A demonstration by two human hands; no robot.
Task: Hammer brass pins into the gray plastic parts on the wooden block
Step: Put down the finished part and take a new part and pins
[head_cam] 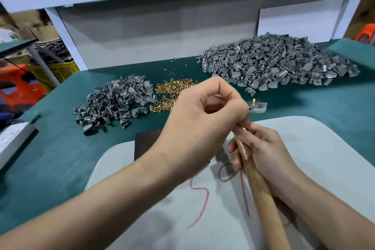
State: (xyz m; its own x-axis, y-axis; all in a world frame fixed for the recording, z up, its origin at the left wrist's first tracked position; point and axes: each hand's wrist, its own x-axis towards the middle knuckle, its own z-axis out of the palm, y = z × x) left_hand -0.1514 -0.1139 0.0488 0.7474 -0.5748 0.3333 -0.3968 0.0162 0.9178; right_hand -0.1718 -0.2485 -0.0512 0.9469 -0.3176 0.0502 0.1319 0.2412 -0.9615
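My left hand [203, 122] is curled above the middle of the table and holds a gray plastic part [258, 108] at its fingertips. A brass pin [253, 101] stands up out of that part. Just below it, my right hand [265, 154] grips the wooden hammer handle [263, 199], which runs down toward the lower edge. The hammer head is hidden behind my left hand. A dark block [146, 146] lies under my left wrist, mostly covered. Loose brass pins [174, 91] lie in a heap behind my hands.
A small heap of gray parts [113, 103] lies at left and a large heap [274, 63] at back right, both on the green mat [60, 148]. A gray pad with red marks [203, 205] is in front. A white power strip [12, 140] sits at the left edge.
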